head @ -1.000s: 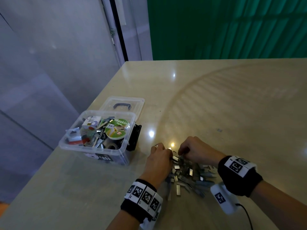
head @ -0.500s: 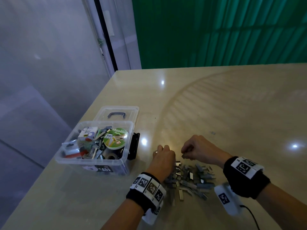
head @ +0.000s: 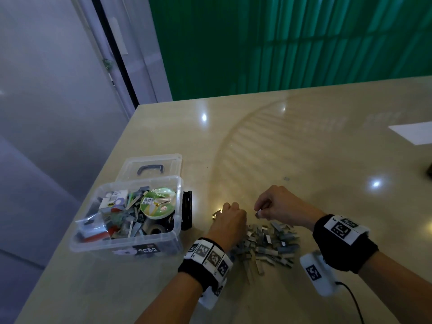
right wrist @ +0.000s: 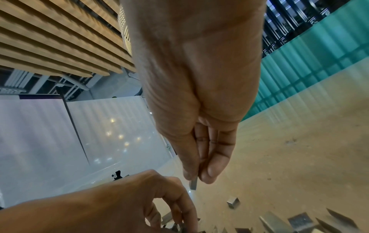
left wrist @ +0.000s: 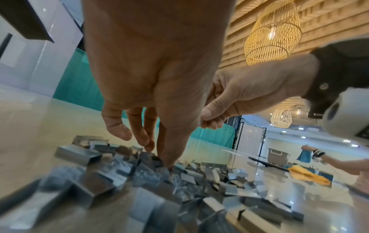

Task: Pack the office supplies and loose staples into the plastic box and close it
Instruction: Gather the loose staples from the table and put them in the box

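The clear plastic box [head: 163,239] stands open at the table's left, filled with office supplies and a green tape roll [head: 157,202]. Its lid [head: 152,167] lies behind it. Right of the box lies a pile of loose staples [head: 266,244], also seen close up as staple strips [left wrist: 179,181]. My left hand [head: 228,210] bends over the pile's left end, its thumb and fingertips [left wrist: 148,145] dug into the staples and pinching some. My right hand [head: 259,210] hovers just above the pile and pinches one staple strip [right wrist: 193,184] between thumb and finger.
A black object [head: 187,210] leans against the box's right wall. One stray staple piece [head: 287,178] lies beyond the hands. A white sheet [head: 413,133] and a dark item [head: 429,170] sit at the far right. The table's left edge runs close to the box.
My right hand has lifted off the pile with a staple strip in its pinch. The left hand stays bent over the pile's left end. The head view has swung a little.
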`<action>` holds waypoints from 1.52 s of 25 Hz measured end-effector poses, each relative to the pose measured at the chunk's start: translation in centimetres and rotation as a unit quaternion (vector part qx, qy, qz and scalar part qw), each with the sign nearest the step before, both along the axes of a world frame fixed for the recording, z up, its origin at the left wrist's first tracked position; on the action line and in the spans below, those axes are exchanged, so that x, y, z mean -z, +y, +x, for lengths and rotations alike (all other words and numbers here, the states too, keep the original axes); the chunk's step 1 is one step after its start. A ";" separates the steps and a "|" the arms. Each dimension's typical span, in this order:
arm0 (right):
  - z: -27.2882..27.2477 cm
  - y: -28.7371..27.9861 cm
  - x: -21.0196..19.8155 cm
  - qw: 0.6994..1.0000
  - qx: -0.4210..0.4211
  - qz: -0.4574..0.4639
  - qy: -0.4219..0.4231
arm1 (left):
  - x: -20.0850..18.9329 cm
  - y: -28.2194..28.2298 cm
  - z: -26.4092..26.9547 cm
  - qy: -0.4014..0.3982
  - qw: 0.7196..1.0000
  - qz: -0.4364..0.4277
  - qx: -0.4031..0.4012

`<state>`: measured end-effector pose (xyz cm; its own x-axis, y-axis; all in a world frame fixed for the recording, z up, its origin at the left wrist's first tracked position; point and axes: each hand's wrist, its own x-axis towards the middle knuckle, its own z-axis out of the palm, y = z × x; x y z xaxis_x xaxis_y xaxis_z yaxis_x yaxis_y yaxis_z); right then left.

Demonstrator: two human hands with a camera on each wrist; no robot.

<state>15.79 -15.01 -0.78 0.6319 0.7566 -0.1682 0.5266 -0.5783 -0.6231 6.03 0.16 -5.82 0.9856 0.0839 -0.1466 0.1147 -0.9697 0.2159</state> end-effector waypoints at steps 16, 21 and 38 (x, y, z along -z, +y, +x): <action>-1.5 1.7 -1.0 0.999 0.025 0.020 -0.013 | 0.3 0.9 -1.5 -0.024 0.998 -0.011 0.050; -1.4 1.5 -1.2 0.999 0.035 0.017 -0.013 | -1.1 0.9 -1.6 -0.051 0.994 -0.091 0.025; -2.5 8.4 -5.9 0.996 -0.052 0.061 -0.042 | -9.9 5.8 -7.3 -0.205 0.940 -0.268 -0.060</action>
<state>13.25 -6.59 5.11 0.5565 0.8306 -0.0211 0.6326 -0.4400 -0.6374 -1.27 5.97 4.07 0.9564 0.2214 0.1903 0.0178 -0.6948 0.7189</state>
